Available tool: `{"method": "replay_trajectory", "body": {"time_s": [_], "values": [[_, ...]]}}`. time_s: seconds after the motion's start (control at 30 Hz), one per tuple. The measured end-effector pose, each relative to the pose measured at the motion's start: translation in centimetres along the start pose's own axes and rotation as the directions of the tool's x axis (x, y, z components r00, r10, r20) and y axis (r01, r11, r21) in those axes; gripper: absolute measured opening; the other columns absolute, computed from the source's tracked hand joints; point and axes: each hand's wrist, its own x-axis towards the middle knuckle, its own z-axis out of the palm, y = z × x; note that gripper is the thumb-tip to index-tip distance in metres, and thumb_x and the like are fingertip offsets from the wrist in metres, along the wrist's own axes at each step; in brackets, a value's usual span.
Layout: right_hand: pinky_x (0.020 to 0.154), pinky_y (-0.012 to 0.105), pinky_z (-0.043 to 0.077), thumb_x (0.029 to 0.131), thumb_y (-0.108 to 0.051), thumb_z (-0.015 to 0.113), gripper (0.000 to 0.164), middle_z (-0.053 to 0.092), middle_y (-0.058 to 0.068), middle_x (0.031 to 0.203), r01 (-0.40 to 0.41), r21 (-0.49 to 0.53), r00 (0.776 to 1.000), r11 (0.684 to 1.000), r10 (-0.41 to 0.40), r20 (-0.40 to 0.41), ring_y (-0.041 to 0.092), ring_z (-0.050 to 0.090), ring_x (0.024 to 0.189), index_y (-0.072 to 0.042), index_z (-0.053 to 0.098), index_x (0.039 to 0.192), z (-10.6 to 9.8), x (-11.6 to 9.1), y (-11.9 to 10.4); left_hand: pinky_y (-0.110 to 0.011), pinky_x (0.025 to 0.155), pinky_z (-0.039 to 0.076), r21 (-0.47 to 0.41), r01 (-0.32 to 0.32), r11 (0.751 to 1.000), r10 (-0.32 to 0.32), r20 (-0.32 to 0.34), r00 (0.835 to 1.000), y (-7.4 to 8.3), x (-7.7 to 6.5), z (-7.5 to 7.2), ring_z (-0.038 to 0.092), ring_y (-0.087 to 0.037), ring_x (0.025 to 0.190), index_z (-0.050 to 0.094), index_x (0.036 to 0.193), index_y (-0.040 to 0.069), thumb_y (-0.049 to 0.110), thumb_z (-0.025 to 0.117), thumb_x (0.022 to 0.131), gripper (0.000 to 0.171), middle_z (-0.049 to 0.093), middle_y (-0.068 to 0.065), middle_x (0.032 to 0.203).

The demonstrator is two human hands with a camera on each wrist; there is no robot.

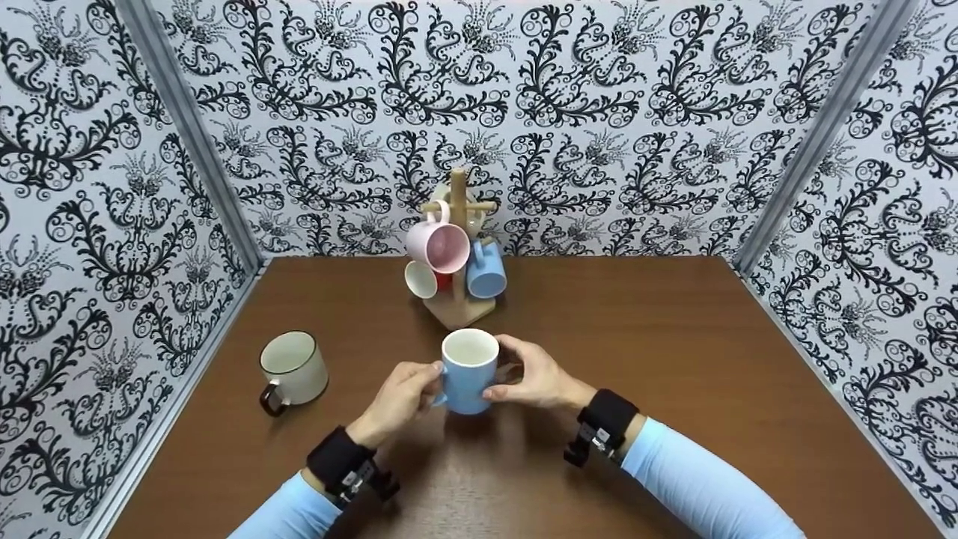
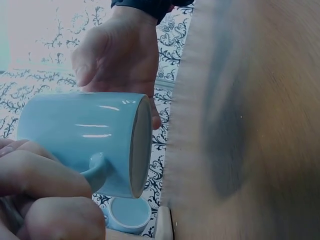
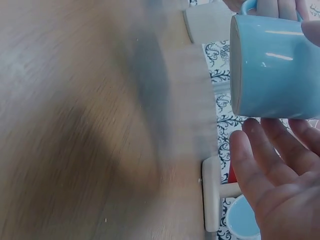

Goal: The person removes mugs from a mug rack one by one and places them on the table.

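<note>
A light blue mug (image 1: 469, 382) with a white inside is held upright above the wooden table. My left hand (image 1: 404, 395) grips its handle (image 2: 97, 172) with curled fingers, and its knuckles show close up in the left wrist view. On the mug's other side is my right hand (image 1: 539, 374), its fingers loosely extended. In the right wrist view those fingers (image 3: 275, 155) lie along the mug's side with their tips right at it, while the thumb (image 3: 312, 32) overlaps the mug. A space shows between the right palm and the mug.
Behind the hands stands a wooden mug tree (image 1: 458, 180) bearing a pink mug (image 1: 438, 243), another blue mug (image 1: 486, 271), a white-lined mug (image 1: 421, 280) and others partly hidden. At left on the table (image 1: 673, 337) is a white mug (image 1: 303, 374) with a dark rim and handle. Patterned walls surround the table.
</note>
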Motion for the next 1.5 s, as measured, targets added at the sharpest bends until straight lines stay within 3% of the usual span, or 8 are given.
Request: {"method": "replay_trajectory", "body": {"time_s": [0.17, 0.47, 0.8, 0.93, 1.07, 1.3, 1.5], "values": [[0.087, 0.057, 0.061, 0.082, -0.022, 0.090, 0.071, 0.069, 0.013, 0.126, -0.007, -0.076, 1.000, 0.997, 0.009, 0.028, 0.039, 0.072, 0.106, -0.004, 0.057, 0.141, -0.2, -0.1, 0.0, -0.023, 0.047, 0.023, 0.023, -0.005, 1.000, 0.006, -0.015, 1.000, 0.0, -0.1, -0.1, 0.026, -0.006, 0.049, 0.029, 0.070, -0.009, 0.027, 0.046, 0.113, 0.058, 0.029, 0.007, 0.057], [0.087, 0.054, 0.061, 0.081, -0.024, 0.088, 0.071, 0.070, 0.019, 0.123, -0.031, -0.172, 0.996, 0.985, 0.045, 0.079, 0.040, 0.072, 0.107, -0.004, 0.057, 0.142, -1.1, -0.2, -0.2, -0.023, 0.047, 0.025, 0.057, -0.020, 0.998, 0.025, -0.101, 0.995, -0.2, -0.2, -0.4, 0.028, -0.007, 0.048, 0.030, 0.068, -0.008, 0.025, 0.048, 0.113, 0.059, 0.030, 0.005, 0.056], [0.080, 0.036, 0.063, 0.084, -0.025, 0.086, 0.052, 0.073, 0.010, 0.121, -0.015, -0.299, 1.000, 0.954, 0.015, -0.001, 0.037, 0.072, 0.107, -0.008, 0.068, 0.130, -2.2, -0.7, -0.1, -0.023, 0.048, 0.025, 0.073, -0.014, 0.997, 0.029, -0.216, 0.976, -0.3, -0.3, -0.6, 0.028, -0.007, 0.048, 0.034, 0.063, -0.002, 0.018, 0.047, 0.113, 0.055, 0.031, 0.006, 0.056], [0.079, 0.043, 0.064, 0.085, -0.022, 0.085, 0.048, 0.073, 0.016, 0.121, -0.011, -0.322, 1.000, 0.947, 0.005, -0.019, 0.039, 0.071, 0.106, -0.006, 0.069, 0.127, -2.4, -1.0, 0.2, -0.023, 0.050, 0.025, 0.066, -0.010, 0.998, 0.027, -0.257, 0.966, -0.2, -0.5, -0.7, 0.028, -0.008, 0.048, 0.034, 0.062, 0.002, 0.014, 0.048, 0.112, 0.053, 0.030, 0.006, 0.056], [0.079, 0.051, 0.063, 0.085, -0.019, 0.084, 0.044, 0.073, 0.019, 0.119, -0.011, -0.350, 0.999, 0.937, -0.005, -0.045, 0.040, 0.071, 0.105, -0.004, 0.070, 0.124, -2.9, -1.3, 0.5, -0.022, 0.051, 0.025, 0.063, -0.026, 0.998, 0.043, -0.277, 0.960, -0.2, -0.7, -0.9, 0.029, -0.008, 0.049, 0.032, 0.062, -0.001, 0.013, 0.048, 0.112, 0.054, 0.030, 0.005, 0.058], [0.082, 0.044, 0.060, 0.086, -0.022, 0.084, 0.038, 0.075, 0.012, 0.116, -0.023, -0.462, 0.995, 0.887, -0.025, -0.097, 0.031, 0.070, 0.102, -0.008, 0.073, 0.120, -3.6, -1.9, 1.0, -0.022, 0.051, 0.027, 0.126, -0.008, 0.992, 0.047, -0.312, 0.949, -0.6, -1.4, -1.6, 0.031, -0.008, 0.050, 0.034, 0.062, 0.000, 0.017, 0.048, 0.112, 0.055, 0.035, 0.002, 0.057], [0.084, 0.044, 0.060, 0.086, -0.020, 0.084, 0.038, 0.075, 0.011, 0.116, -0.055, -0.471, 0.992, 0.881, -0.005, -0.126, 0.027, 0.070, 0.103, -0.007, 0.073, 0.120, -4.1, -2.3, 1.1, -0.022, 0.052, 0.025, 0.133, -0.003, 0.991, 0.049, -0.344, 0.938, -1.2, -1.8, -2.2, 0.029, -0.009, 0.049, 0.034, 0.062, 0.003, 0.017, 0.048, 0.113, 0.054, 0.033, 0.004, 0.056]]}}
